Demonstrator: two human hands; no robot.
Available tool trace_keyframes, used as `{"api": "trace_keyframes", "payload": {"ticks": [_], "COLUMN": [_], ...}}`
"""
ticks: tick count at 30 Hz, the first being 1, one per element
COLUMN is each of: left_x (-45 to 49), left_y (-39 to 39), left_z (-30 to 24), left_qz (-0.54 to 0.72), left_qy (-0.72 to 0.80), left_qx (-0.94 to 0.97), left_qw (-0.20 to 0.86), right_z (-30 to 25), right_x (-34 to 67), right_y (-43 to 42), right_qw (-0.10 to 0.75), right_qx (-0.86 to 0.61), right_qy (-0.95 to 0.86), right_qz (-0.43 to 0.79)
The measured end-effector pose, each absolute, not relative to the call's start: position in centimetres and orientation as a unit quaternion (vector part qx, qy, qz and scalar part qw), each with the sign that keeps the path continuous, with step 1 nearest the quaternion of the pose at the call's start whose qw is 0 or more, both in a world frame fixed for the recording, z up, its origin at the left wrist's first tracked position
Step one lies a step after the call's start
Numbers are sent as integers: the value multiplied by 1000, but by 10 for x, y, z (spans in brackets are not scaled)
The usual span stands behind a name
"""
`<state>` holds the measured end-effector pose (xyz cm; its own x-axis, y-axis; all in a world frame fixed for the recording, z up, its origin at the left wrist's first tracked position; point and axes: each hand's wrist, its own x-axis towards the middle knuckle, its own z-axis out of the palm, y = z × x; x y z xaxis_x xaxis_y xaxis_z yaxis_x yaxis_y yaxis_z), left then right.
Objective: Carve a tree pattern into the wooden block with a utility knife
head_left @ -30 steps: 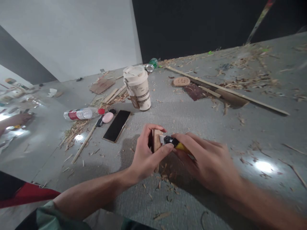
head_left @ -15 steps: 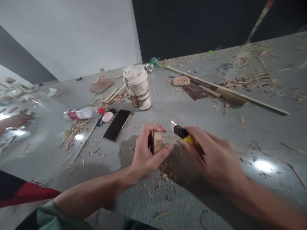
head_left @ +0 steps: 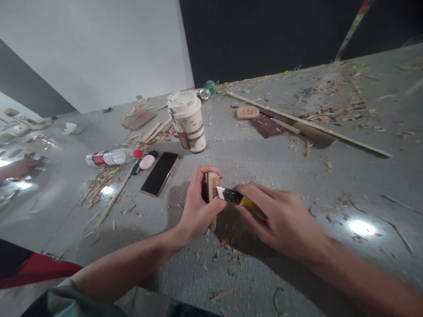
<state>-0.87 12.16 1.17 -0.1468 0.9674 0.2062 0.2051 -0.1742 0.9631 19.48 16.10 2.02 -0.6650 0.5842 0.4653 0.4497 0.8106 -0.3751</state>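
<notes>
Near the middle of the view, my left hand [head_left: 198, 210] grips a small wooden block [head_left: 213, 179] and holds it upright over the grey tabletop. My right hand [head_left: 280, 218] is closed around a yellow and black utility knife [head_left: 246, 203]. Its blade points left and meets the block's right face, just above my left thumb. Small wood shavings [head_left: 228, 251] lie on the table beneath both hands. My left palm and fingers hide part of the block.
Behind my hands stand a paper coffee cup [head_left: 188, 121] and a green can [head_left: 207, 90]. To the left lie a phone [head_left: 160, 173], a pink oval case [head_left: 147, 162] and a plastic bottle [head_left: 112, 157]. Long wood strips [head_left: 313, 125] lie at the right. Another person's hand [head_left: 24, 168] shows far left.
My right hand has moved left and slightly down, bringing the knife blade from apart to against the block. More of the block now shows below my left thumb.
</notes>
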Motion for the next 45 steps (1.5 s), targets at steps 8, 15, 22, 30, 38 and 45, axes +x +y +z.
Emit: {"api": "trace_keyframes", "payload": {"ticks": [8,15,22,30,38,45], "left_x": [-15,-20,-19,-18,-14,-10], "left_y": [120,122,121,118,115,118], "left_z": [2,5,16,19,19,8], "left_qz": [517,505,477,476,457,446], "left_qy": [482,470,515,559,593,590], "left_qx": [633,684,681,652,638,647], "left_qw": [315,239,211,190,181,188], "right_z": [24,26,24,23,24,31], "right_x": [196,199,197,191,190,199], "right_y": [162,164,162,153,149,160], "right_qw": [284,288,309,316,317,357], "right_qx": [-270,-263,-286,-333,-363,-414], "right_qy": [-911,-919,-907,-887,-875,-837], "right_qz": [125,64,-18,-48,-47,-24]}}
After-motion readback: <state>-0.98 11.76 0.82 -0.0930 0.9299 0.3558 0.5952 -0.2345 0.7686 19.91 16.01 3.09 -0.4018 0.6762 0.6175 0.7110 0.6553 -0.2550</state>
